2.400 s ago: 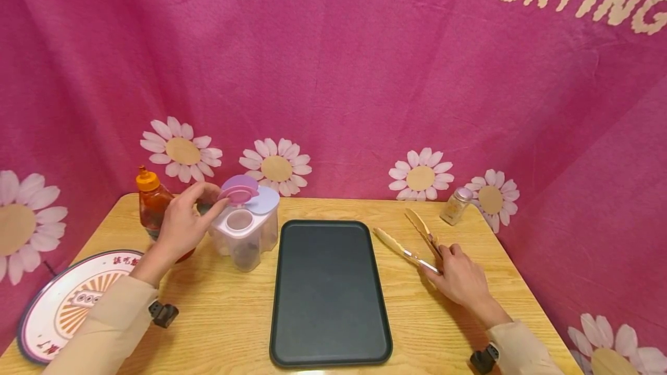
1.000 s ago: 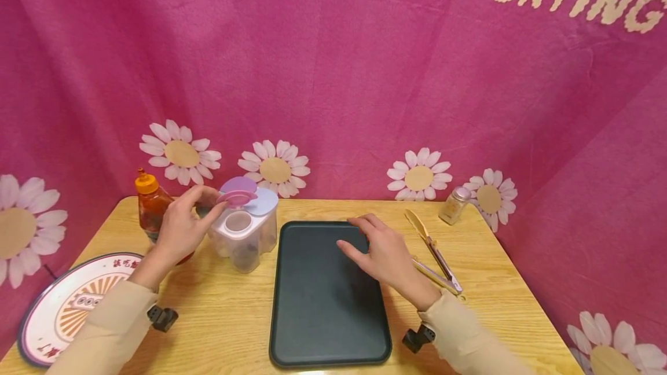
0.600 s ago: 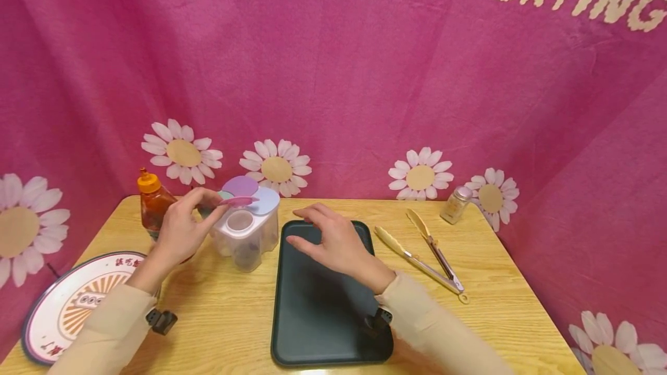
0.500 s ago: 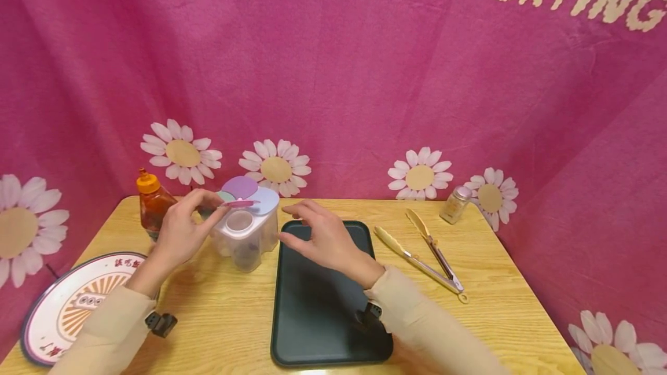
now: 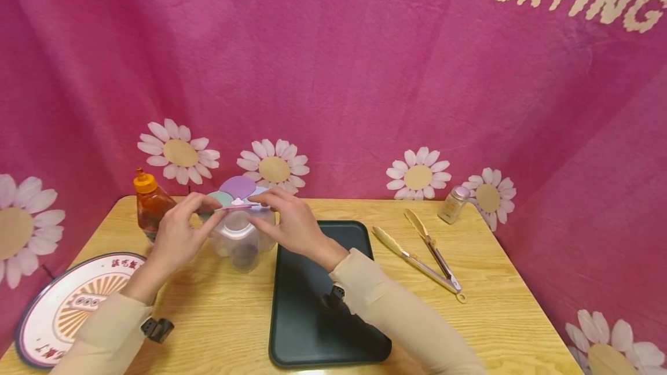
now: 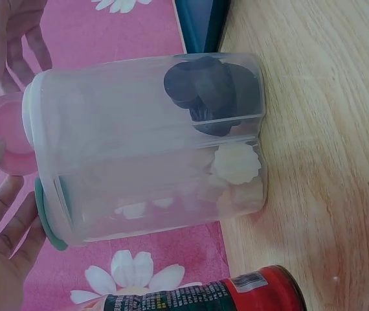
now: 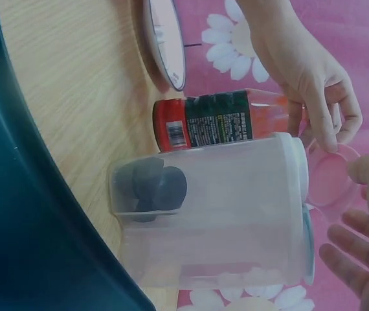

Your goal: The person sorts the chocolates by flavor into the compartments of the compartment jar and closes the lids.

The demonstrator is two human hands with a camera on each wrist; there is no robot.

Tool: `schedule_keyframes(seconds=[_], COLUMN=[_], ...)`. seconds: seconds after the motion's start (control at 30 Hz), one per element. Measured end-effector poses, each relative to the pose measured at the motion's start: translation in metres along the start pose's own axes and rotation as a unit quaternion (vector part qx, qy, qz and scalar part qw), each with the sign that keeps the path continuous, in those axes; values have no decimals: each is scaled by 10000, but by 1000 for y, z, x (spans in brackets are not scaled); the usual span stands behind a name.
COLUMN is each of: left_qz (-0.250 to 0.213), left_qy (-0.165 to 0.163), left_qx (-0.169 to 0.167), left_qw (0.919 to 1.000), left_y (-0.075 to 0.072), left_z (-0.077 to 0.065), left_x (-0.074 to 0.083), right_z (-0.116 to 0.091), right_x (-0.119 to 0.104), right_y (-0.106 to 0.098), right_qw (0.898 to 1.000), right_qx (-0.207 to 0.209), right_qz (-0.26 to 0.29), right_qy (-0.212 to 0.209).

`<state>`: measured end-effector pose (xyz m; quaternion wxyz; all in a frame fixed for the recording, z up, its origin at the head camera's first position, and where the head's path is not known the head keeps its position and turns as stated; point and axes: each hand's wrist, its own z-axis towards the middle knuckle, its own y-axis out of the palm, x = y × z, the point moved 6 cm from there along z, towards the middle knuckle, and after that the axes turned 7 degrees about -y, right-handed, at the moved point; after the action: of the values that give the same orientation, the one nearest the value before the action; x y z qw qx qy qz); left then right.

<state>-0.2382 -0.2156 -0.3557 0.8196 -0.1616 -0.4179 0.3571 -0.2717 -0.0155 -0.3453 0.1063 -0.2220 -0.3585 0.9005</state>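
A clear plastic storage box (image 5: 245, 253) with several compartments stands at the left of the tray. Its pink flip lid (image 5: 237, 208) is raised over an uncovered round opening. My left hand (image 5: 179, 230) pinches the pink lid's left edge between thumb and fingers. From the other side, my right hand (image 5: 297, 221) has its thumb and spread fingers around the lid's right edge, with a gap between them. Dark rounded pieces (image 6: 213, 91) and pale ruffled pieces (image 6: 236, 163) lie low in the box. A green lid (image 5: 221, 198) and a purple lid (image 5: 237, 187) cover other compartments.
A dark rectangular tray (image 5: 312, 328) lies under the right forearm. Close behind the left hand is a red sauce bottle (image 5: 152, 210) with an orange cap. A white plate (image 5: 44, 317) is at far left. Tongs (image 5: 435, 274) and a shaker (image 5: 454, 206) sit at right.
My right hand has let go of the tongs, left them on the table and crossed leftward over the tray to the box. My left hand has kept the pink lid, tipping it flatter.
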Motion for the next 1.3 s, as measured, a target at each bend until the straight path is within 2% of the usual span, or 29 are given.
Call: schedule_keyframes(seconds=[0.33, 0.6, 0.93, 1.17, 1.3], left_qz=[270, 347, 362, 302, 247], left_qy=[266, 330, 248, 379, 333], left_qx=[124, 104, -53, 15, 96], left_qw=[9992, 9988, 9990, 9988, 9991], left_y=[-4, -6, -1, 3, 5], left_z=[-7, -17, -24, -26, -28], left_x=[4, 6, 4, 3, 1], right_z=[4, -1, -7, -8, -9], right_x=[-1, -7, -8, -8, -9], right_y=[9, 12, 20, 21, 20], right_qw=[9998, 9978, 9923, 9915, 9913], right_qx=[-99, -203, -233, -194, -157], right_qz=[95, -275, -831, -870, -903], right_qy=[-112, -574, -888, -943, -944])
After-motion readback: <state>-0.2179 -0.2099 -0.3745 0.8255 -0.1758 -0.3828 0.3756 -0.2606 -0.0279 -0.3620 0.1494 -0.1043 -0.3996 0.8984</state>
